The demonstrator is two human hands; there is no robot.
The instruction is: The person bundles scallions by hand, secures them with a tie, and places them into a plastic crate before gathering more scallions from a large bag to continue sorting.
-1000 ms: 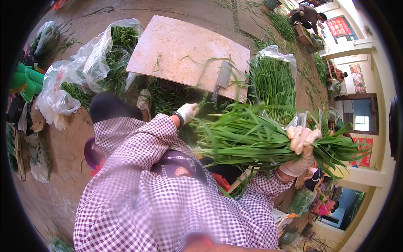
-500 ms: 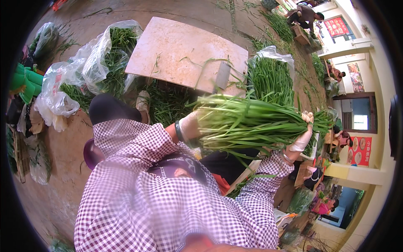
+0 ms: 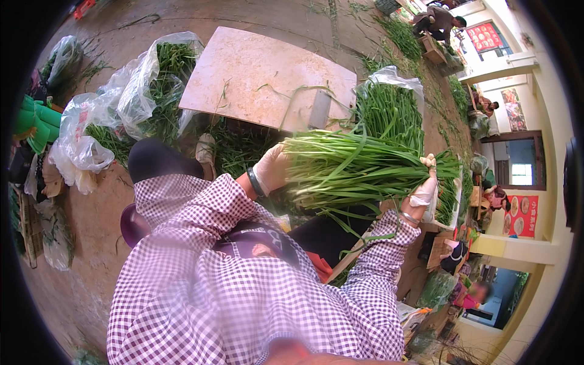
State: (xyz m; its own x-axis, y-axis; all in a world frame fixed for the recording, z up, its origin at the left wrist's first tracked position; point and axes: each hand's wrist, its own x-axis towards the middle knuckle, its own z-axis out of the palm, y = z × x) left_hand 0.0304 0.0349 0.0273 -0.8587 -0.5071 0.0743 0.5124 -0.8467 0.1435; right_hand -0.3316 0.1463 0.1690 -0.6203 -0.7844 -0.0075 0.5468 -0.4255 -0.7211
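Note:
A big bundle of garlic chives [image 3: 359, 170] lies crosswise in front of my chest, pale stem ends to the left and green leaves to the right. My right hand [image 3: 424, 190], in a thin white glove, is closed round its leafy end, the fingers wrapped over the top. My left hand [image 3: 272, 168], gloved too, is held flat against the stem ends, some of its fingers hidden behind them. Just beyond the bundle stands a pale board [image 3: 271, 76] with a flat metal blade [image 3: 320, 109] on its near right corner.
More chives [image 3: 389, 112] stand in a clear plastic bag right of the board. Plastic bags of greens [image 3: 164, 79] sit to the left. Loose leaves [image 3: 243, 149] lie under the board. A white tray of greens [image 3: 447, 204] is at right. Other people [image 3: 441, 24] work along the wall.
My left hand has drawn slightly back to the left from the stem ends and shows more. The bundle and my right hand have shifted slightly left; the stem ends look less blurred.

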